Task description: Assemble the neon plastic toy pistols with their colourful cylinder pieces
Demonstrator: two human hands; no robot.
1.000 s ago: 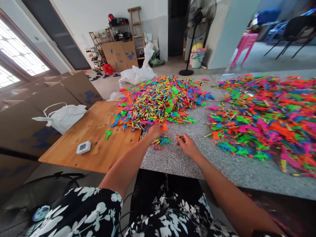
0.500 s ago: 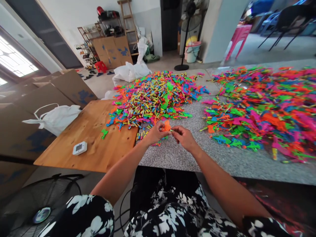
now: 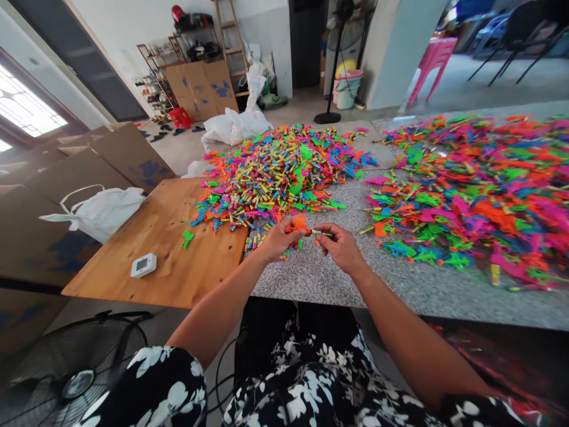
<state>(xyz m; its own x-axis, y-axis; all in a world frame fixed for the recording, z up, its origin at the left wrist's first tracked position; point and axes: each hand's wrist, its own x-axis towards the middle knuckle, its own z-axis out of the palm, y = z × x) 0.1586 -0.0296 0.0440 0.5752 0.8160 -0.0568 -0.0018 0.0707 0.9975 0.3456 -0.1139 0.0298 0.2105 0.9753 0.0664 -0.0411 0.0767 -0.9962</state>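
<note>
- The left hand (image 3: 278, 241) pinched an orange plastic piece (image 3: 299, 222) above the grey tabletop (image 3: 306, 276).
- The right hand (image 3: 341, 247) pinched a slim tube (image 3: 317, 232), left end at the orange piece.
- A multicoloured heap (image 3: 275, 172) lay beyond them, another pile (image 3: 480, 201) to the right.

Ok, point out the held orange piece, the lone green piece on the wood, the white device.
Orange piece (image 3: 299, 222): head view, its uncovered upper part.
Green piece (image 3: 186, 238): head view, its middle.
White device (image 3: 143, 264): head view, its screen.
</note>
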